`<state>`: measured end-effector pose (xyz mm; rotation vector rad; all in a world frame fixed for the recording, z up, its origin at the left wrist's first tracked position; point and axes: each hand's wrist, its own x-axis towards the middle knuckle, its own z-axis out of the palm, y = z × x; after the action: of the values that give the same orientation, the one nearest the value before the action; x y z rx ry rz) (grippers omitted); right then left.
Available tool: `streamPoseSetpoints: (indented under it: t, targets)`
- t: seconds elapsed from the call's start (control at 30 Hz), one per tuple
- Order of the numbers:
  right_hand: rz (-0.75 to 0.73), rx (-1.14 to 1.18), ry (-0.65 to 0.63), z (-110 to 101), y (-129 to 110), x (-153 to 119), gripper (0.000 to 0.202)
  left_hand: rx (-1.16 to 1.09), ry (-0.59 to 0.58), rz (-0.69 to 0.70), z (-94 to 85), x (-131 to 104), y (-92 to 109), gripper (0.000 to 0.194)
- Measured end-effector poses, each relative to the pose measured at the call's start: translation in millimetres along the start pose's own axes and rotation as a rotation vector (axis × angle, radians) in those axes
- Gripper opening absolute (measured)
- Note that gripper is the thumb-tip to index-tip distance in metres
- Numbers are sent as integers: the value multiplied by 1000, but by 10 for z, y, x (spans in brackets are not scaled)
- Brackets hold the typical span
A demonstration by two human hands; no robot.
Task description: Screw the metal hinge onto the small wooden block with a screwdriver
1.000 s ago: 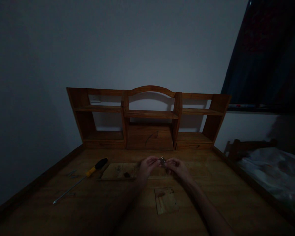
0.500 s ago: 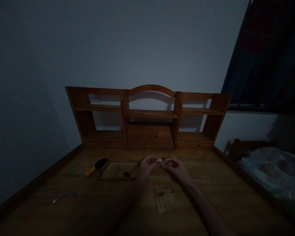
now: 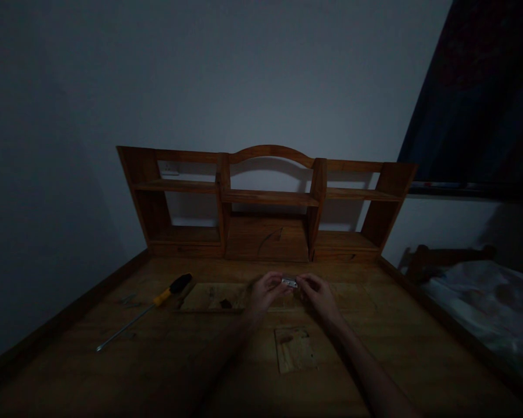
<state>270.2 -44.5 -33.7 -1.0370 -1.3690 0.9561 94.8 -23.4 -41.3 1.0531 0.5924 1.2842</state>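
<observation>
Between my two hands is a small silvery bar-shaped piece (image 3: pixel 289 283) with dark spots along it; the dim light hides its exact kind. My left hand (image 3: pixel 264 292) pinches its left end between thumb and fingers. At the other end, the fingertips of my right hand (image 3: pixel 318 293) are closed on it. Both hands are just above a long worn wooden strip (image 3: pixel 200 298) on the desk. A square wooden piece (image 3: pixel 295 349) lies nearer to me, between my forearms.
On the left of the wooden desk (image 3: pixel 165 366) rests a screwdriver (image 3: pixel 162 298) with a yellow and black handle. A wooden shelf unit (image 3: pixel 270 198) stands along the back against the wall. Beyond the desk's right edge is a pale plastic-looking cover (image 3: pixel 483 302).
The small piece has been turned, so a longer, flatter side now shows and it lies more level. My hands have shifted slightly to the right. The view has tilted a little.
</observation>
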Motion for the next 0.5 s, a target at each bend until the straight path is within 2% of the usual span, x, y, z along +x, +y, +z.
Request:
streamPoseSetpoints:
  t: [0.23, 0.37, 0.5]
  targets:
    - [58, 50, -6, -26, 33, 20, 33, 304, -97, 72, 5, -44, 47, 42]
    - [127, 33, -158, -87, -17, 8, 32, 475, -75, 172, -19, -23, 106, 27]
    - [222, -41, -334, -114, -45, -24, 32, 568, -13, 192, -136, 61, 87, 26]
